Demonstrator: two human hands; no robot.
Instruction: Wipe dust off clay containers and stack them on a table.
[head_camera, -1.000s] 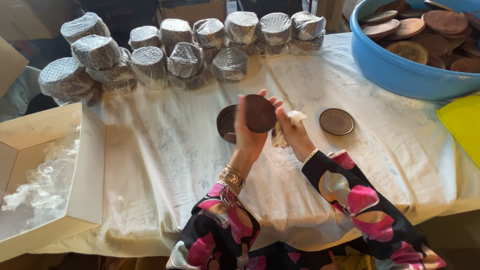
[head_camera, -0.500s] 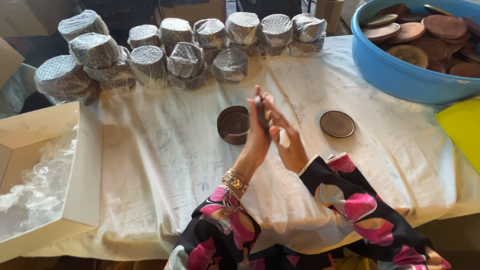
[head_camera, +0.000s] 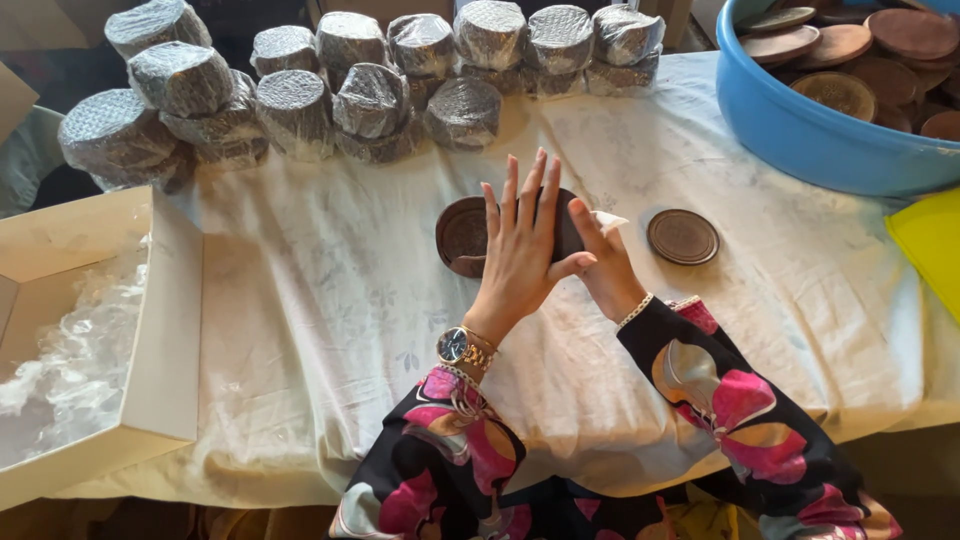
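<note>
Brown and round, a shallow dish (head_camera: 463, 236) lies on a cream tablecloth (head_camera: 330, 320) at the middle of the table and is taken here as the landmark. Just right of the dish, a dark brown lid (head_camera: 566, 232) is pressed between two hands held upright. The left hand (head_camera: 522, 250) is spread flat, fingers straight and pointing away from the wearer, its palm laid against the lid and partly covering the dish's right edge. The right hand (head_camera: 606, 262) is set against the lid's other side, with a scrap of white tissue (head_camera: 606, 220) seen at its fingers; how tightly those fingers are curled cannot be told. A gold watch (head_camera: 462, 347) is worn on the left wrist, and floral black-and-pink sleeves (head_camera: 720, 400) cover both arms. Further right of the dish, a second brown lid (head_camera: 682, 236) lies flat on the cloth, well apart from the hands. Beyond the dish, round bundles wrapped in clear film (head_camera: 370, 100) are stacked in rows. Far right and beyond, a blue tub (head_camera: 800, 130) holds more brown dishes. Left of the dish, an open cardboard box (head_camera: 150, 330) with crumpled plastic inside is seen.
</note>
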